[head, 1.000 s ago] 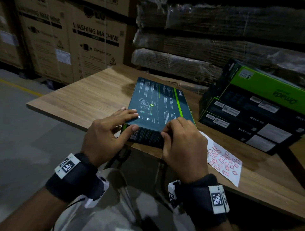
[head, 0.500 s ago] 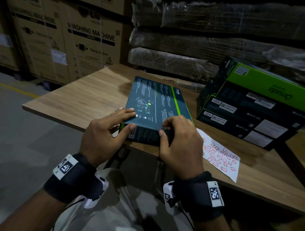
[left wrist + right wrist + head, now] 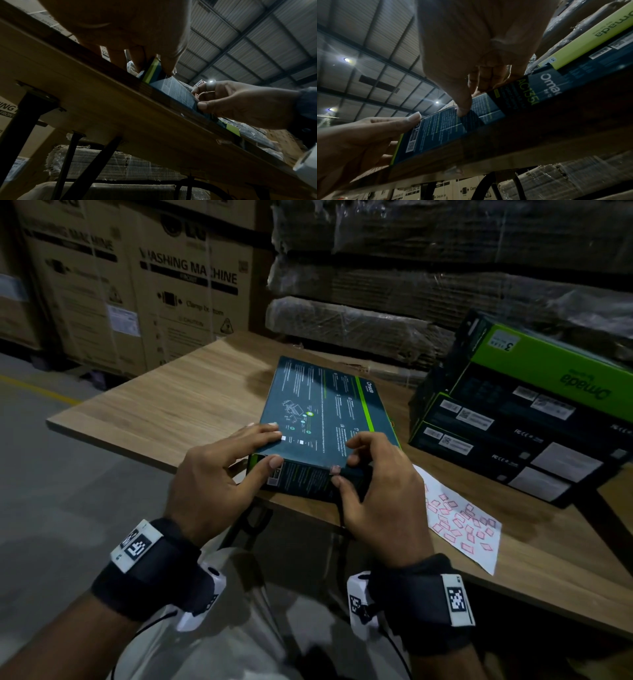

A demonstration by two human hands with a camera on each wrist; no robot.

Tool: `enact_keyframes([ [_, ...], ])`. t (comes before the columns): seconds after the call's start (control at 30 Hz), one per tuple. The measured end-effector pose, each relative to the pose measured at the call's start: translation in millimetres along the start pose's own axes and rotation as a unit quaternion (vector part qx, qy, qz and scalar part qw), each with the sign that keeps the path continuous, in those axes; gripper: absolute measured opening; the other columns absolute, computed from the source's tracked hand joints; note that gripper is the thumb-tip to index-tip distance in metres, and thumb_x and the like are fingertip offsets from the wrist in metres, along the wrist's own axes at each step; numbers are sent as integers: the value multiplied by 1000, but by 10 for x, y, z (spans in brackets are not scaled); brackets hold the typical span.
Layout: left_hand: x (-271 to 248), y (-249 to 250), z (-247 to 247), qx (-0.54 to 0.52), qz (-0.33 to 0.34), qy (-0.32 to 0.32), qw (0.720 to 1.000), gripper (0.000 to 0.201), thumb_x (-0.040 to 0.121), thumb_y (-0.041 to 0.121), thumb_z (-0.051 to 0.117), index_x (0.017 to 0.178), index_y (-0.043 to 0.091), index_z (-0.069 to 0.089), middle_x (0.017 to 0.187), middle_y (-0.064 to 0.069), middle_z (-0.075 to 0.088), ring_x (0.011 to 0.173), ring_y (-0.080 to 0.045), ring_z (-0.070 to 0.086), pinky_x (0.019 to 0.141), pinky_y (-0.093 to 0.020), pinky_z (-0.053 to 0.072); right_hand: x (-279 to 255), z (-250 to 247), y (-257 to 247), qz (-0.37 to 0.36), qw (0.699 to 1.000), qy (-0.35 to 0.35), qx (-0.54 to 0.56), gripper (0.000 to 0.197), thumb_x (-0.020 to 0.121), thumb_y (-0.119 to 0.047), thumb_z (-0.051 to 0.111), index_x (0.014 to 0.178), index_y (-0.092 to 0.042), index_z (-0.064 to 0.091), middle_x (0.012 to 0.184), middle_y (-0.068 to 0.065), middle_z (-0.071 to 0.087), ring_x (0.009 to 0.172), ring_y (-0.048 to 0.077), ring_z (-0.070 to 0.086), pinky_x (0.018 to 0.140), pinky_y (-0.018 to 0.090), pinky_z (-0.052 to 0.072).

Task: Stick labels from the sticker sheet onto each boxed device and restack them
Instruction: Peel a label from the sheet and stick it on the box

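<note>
The left hand is steadying the dark boxed device lying flat on the surface, its straight fingers lying on the top face and its thumb pressing the near side panel. The right hand is working at the same near edge, fingers curled and raised above the top face, thumb touching the side panel; it is clamping on nothing that can be made out.

A second ago the right hand's fingers were pressed down tight over that edge. Now they are lifting, and a small pinkish label is showing on the box edge just beside the right thumb. Judging from this, the label is stuck on and this box is ready to go back on a stack.

The sticker sheet is lying on the surface just to the right of the right hand, many red labels remaining on it. Farther right and beyond, well apart from both hands, the stack of green-and-black boxes is waiting. The likely next step is carrying this box off with both hands, though where the finished pile is meant to stand is not clear.
</note>
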State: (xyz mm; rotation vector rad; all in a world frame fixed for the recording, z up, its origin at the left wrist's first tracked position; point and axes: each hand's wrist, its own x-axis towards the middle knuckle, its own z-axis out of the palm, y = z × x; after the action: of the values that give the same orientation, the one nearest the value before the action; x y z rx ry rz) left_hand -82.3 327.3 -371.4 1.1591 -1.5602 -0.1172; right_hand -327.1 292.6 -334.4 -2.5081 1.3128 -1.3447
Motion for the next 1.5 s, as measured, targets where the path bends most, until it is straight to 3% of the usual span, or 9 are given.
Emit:
enact_keyframes([
  [0.07,-3,8,-2,2,0,3,1000,39,99,30,79,136,21,74,145,9,69,143,-8,59,113,-38,54,-17,-10,-13,5,1000,6,13,48,78,-19,85,118,-24,59,98,-15,61,94,9,58,83,24,44],
  [0.2,-8,17,1,6,-3,5,1000,39,98,30,77,136,21,75,145,9,69,142,-8,59,109,-34,56,-26,6,-51,23,999,21,43,36,85,-30,82,114,-25,60,97,-15,63,94,10,61,83,37,52],
  [0.3,-12,15,6,2,-5,5,1000,40,98,29,76,136,21,74,145,9,68,143,-7,58,107,-31,57,-16,28,-42,28,998,29,42,35,86,-32,82,113,-25,61,96,-15,64,93,8,61,83,36,52],
  [0.57,-9,-10,4,0,-4,5,1000,38,101,33,77,136,22,75,145,10,69,141,-6,59,109,-43,58,-217,14,1,-10,998,41,40,38,82,-9,82,115,-16,65,109,-7,67,102,19,64,90,39,52],
  [0.77,-6,-4,1,1,-6,4,1000,39,98,31,76,136,21,74,145,10,69,141,-6,59,107,-38,59,-389,41,-15,-51,997,34,35,41,88,2,74,126,-14,73,124,2,65,120,23,62,105,33,48],
  [1.1,-4,17,3,-7,1,8,1000,38,97,25,78,135,19,75,143,8,70,140,-5,60,107,-28,57,-275,9,-138,-33,998,1,-53,38,84,-9,69,120,-21,70,110,-2,57,106,23,56,87,36,48],
  [1.23,-2,20,-1,-3,1,8,1000,39,97,25,79,136,21,75,144,10,69,140,-4,60,105,-18,54,-204,-22,-160,-20,997,-33,-66,41,78,-9,67,117,-22,67,108,-2,52,104,24,53,85,43,49],
  [1.33,-1,24,-4,-4,4,7,1000,38,97,27,78,135,21,75,144,10,69,140,-5,60,107,-22,55,-171,-31,-156,-18,997,-44,-66,44,76,-12,65,119,-23,67,108,-2,50,104,25,52,86,46,49],
  [1.5,-3,39,-7,-6,2,6,1000,38,97,26,78,135,20,75,144,9,69,140,-4,60,106,-19,54,-147,3,-117,-4,1000,0,-21,37,88,-21,73,125,-24,71,103,-6,52,100,21,53,87,43,49],
])
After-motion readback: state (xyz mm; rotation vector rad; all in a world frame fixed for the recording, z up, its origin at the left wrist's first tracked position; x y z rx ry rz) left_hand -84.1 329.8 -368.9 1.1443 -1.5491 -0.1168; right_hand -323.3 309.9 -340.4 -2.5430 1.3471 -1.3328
